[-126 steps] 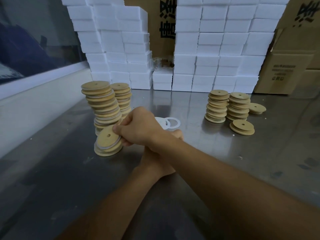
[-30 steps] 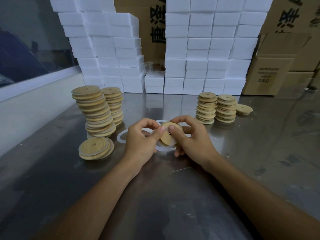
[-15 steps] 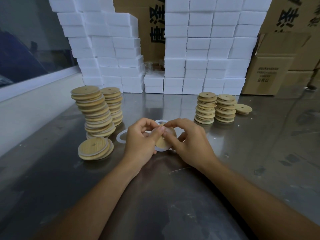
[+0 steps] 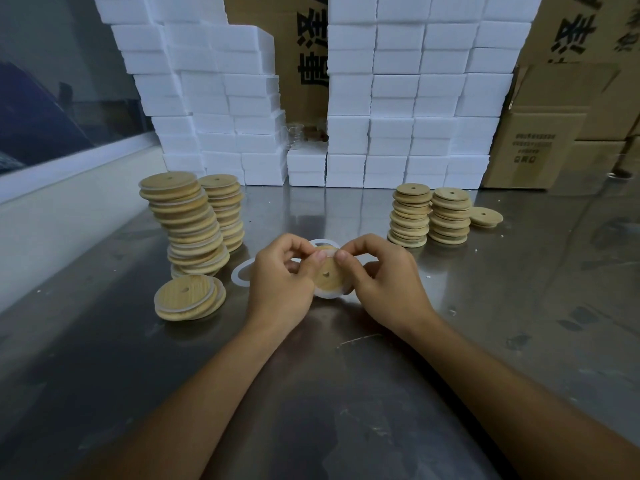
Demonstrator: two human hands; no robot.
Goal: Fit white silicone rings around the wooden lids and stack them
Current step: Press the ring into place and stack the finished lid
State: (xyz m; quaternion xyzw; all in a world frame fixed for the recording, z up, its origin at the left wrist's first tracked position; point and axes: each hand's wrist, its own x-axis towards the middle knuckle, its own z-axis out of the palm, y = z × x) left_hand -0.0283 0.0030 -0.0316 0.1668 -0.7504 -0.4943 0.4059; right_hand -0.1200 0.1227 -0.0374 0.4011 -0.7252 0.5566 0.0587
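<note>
Both my hands hold one round wooden lid (image 4: 326, 273) with a centre hole, tilted toward me above the steel table (image 4: 346, 393). A white silicone ring (image 4: 327, 295) shows around its lower edge. My left hand (image 4: 280, 277) and my right hand (image 4: 382, 275) pinch the lid's top rim with thumbs and forefingers. Loose white rings (image 4: 239, 274) lie on the table behind my hands. Left of them stand two tall stacks of ringed lids (image 4: 190, 226) and a short pile (image 4: 188, 296). Two stacks of bare lids (image 4: 412, 214) stand at the right.
A single bare lid (image 4: 485, 216) lies beside the right stacks. Walls of white foam boxes (image 4: 398, 98) and cardboard cartons (image 4: 540, 147) close off the back of the table. A pale ledge (image 4: 52, 209) runs along the left side.
4.2 s ago my right hand set a ringed lid on the short left pile. Since then both hands took up another lid, and over the last second the ring has come round its lower edge.
</note>
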